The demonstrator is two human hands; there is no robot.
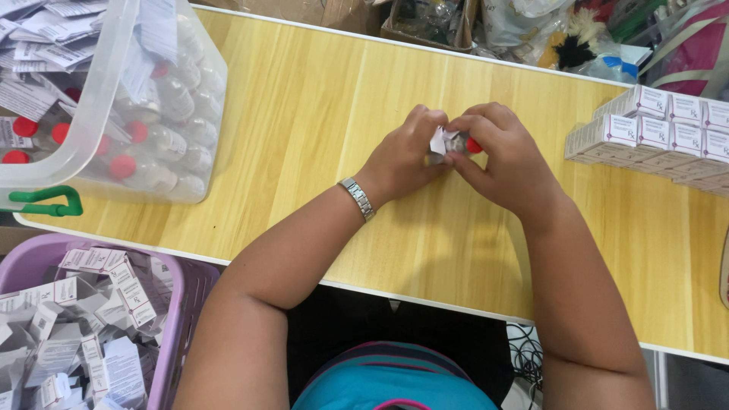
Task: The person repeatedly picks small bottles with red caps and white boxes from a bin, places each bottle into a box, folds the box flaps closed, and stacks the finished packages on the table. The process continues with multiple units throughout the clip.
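Both hands meet over the middle of the wooden table [319,137]. The left hand [402,156] is curled, its fingers drawn in and pinching a folded white leaflet [438,141] against a small vial [458,143]. The right hand [505,163] is also curled shut around the vial, thumb and fingertips pressing it from the right, so that only a bit of the glass body and its red cap [474,145] peep out between the fingers. The vial lies sideways between the two hands, cap toward the right hand, held just above the tabletop. A metal watch [357,199] sits on the left wrist. At the far left stands a clear bin [102,91] full of red-capped vials and leaflets; below it, off the table edge, a purple basket [178,319] holds flat empty cartons. To the right, well apart from the hands, small white boxes [661,133] are stacked in rows.
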